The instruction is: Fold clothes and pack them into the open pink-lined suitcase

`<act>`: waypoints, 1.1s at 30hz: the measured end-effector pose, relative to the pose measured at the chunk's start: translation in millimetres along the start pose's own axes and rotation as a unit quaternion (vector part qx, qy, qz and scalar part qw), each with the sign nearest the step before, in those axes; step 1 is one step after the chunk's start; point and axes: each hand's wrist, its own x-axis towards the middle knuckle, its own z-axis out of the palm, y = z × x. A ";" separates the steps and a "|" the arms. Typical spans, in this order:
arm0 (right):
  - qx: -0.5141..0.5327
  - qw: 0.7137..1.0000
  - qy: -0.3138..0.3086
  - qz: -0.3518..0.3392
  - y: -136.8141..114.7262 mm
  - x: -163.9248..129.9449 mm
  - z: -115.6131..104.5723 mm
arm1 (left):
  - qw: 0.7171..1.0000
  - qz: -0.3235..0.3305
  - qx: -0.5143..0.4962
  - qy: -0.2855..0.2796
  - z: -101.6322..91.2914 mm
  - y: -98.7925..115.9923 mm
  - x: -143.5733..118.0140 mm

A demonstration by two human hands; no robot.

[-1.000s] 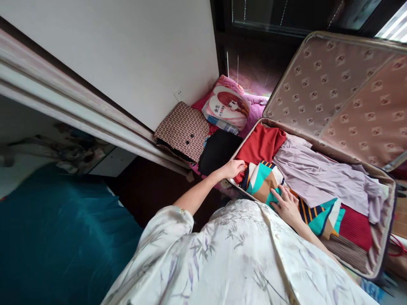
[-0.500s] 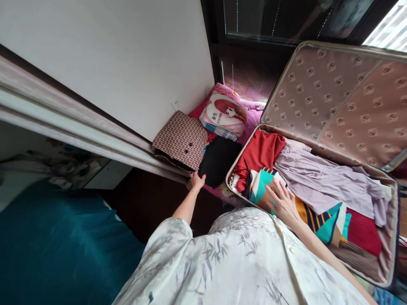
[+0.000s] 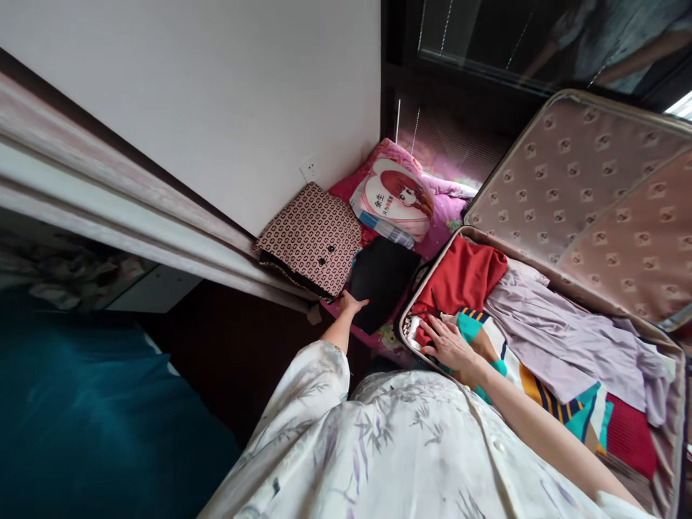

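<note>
Left hand (image 3: 352,303) on near edge of black folded garment (image 3: 383,280), just left of open suitcase (image 3: 589,209); grip hidden, cannot tell. Right hand (image 3: 447,344) flat, fingers spread, pressing colourful striped cloth (image 3: 546,389) inside suitcase, likely steadying pile.

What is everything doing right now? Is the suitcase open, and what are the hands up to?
Suitcase: open, lid up, full of clothes.
Left hand: flat on the black folded garment.
Right hand: spread on clothes in the suitcase corner.
Red garment: folded, packed.
Lilac garment: loosely laid, rumpled.
Patterned bag: lying outside the suitcase.
</note>
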 end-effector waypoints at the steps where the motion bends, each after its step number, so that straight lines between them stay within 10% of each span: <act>1: 0.001 1.000 0.001 0.003 1.0 -0.6 3.1 | 1.000 0.011 -0.010 -0.018 -2.7 0.9 2.3; 13: 0.024 0.999 0.015 0.039 -9.0 -1.4 14.3 | 0.980 0.096 -0.146 -0.100 -26.5 26.2 -19.7; 21: 0.235 0.970 0.009 0.065 -0.3 -1.4 -14.8 | 0.902 0.167 -0.314 -0.246 -83.1 52.5 -44.2; 28: 0.390 0.887 0.210 0.135 -23.6 -12.5 -63.2 | 0.800 0.261 -0.481 -0.248 -161.5 88.6 -142.0; 33: 0.584 0.763 0.232 0.151 -30.4 -18.0 -106.2 | 0.732 0.348 -0.537 -0.233 -179.9 131.9 -220.1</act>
